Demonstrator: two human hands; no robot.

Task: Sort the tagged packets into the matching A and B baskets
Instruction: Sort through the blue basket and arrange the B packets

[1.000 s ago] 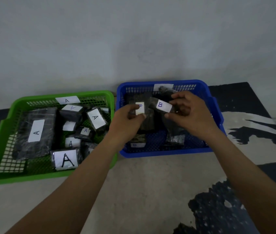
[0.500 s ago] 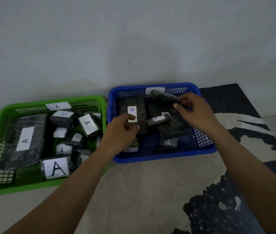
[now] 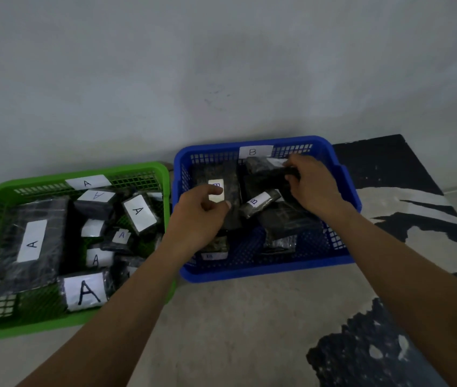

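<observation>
The green basket (image 3: 163, 174), tagged A, holds several dark packets with A tags (image 3: 86, 291). To its right, the blue basket (image 3: 263, 270) tagged B holds several dark packets. My left hand (image 3: 196, 219) hovers over a long B packet (image 3: 231, 180) lying flat there. Its fingers are loosely curled and the white tag shows between thumb and forefinger. My right hand (image 3: 312, 185) grips a dark packet (image 3: 266, 170) at the back of the blue basket; its tag is not readable. A small B packet (image 3: 259, 202) lies between my hands.
Both baskets sit on a pale floor against a grey wall (image 3: 221, 79). A black and white patterned mat (image 3: 389, 353) covers the floor to the right and under the blue basket's right side. Bare floor (image 3: 221, 331) lies in front of the baskets.
My right hand let go of the small B packet, which now lies in the blue basket, and moved back to grip another dark packet. My left hand loosened its pinch on the long packet.
</observation>
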